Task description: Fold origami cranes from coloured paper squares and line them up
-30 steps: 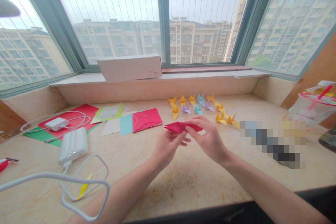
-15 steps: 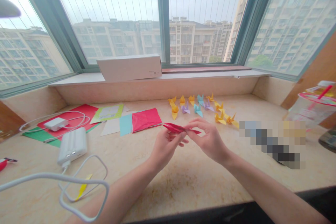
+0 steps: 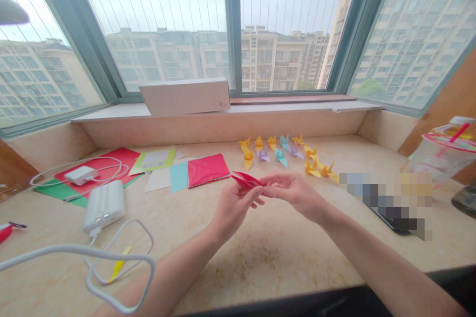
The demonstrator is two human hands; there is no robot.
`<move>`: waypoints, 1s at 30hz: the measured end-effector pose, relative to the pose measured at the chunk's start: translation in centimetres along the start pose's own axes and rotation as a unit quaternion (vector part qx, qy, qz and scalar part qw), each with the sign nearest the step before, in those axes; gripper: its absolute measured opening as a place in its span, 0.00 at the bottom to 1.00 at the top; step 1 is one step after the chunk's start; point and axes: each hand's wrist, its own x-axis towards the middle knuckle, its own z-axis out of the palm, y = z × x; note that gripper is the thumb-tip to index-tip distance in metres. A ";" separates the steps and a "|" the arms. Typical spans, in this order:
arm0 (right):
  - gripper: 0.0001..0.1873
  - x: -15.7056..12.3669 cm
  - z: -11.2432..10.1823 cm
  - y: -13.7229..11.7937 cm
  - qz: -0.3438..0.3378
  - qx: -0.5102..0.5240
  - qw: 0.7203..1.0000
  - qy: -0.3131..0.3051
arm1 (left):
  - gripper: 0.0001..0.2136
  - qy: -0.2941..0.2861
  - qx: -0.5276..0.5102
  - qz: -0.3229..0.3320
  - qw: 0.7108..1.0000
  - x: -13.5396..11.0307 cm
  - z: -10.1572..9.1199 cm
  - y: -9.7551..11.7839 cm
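A folded piece of red paper (image 3: 247, 180) is held up over the stone counter between both hands. My left hand (image 3: 238, 202) pinches its left and lower part, thumb on the near side. My right hand (image 3: 286, 187) grips the right end, its fingers covering that part of the paper. Behind the hands stand several folded paper cranes in yellow, blue and purple, among them a yellow crane (image 3: 247, 157) and a blue crane (image 3: 281, 156). Left of the hands lies a stack of red paper squares (image 3: 208, 171), beside a light blue sheet (image 3: 179, 177).
A white power bank (image 3: 105, 206) with looping cables (image 3: 122, 257) lies at the left. Red and green sheets spread behind it. A dark phone-like object (image 3: 396, 225), partly blurred out, lies at the right near a clear plastic cup (image 3: 427, 158). A white box (image 3: 186, 97) stands on the windowsill.
My right hand has shifted its grip on the folded red paper; its fingers now cover the right tip that stuck out before. The left hand stays nearly in place.
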 end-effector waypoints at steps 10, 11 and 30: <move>0.16 0.2 -0.3 0.8 0.045 0.058 0.997 0.037 | 0.14 -0.008 0.034 -0.015 0.999 -0.2 0.5 -0.2; 0.16 0.2 -0.1 0.9 0.039 0.047 0.997 0.042 | 0.14 -0.006 0.035 -0.014 0.999 -0.3 0.5 -0.2; 0.19 -0.3 1.5 1.5 0.012 -0.017 0.997 0.080 | 0.18 0.047 -0.025 0.008 0.999 -0.3 0.4 0.4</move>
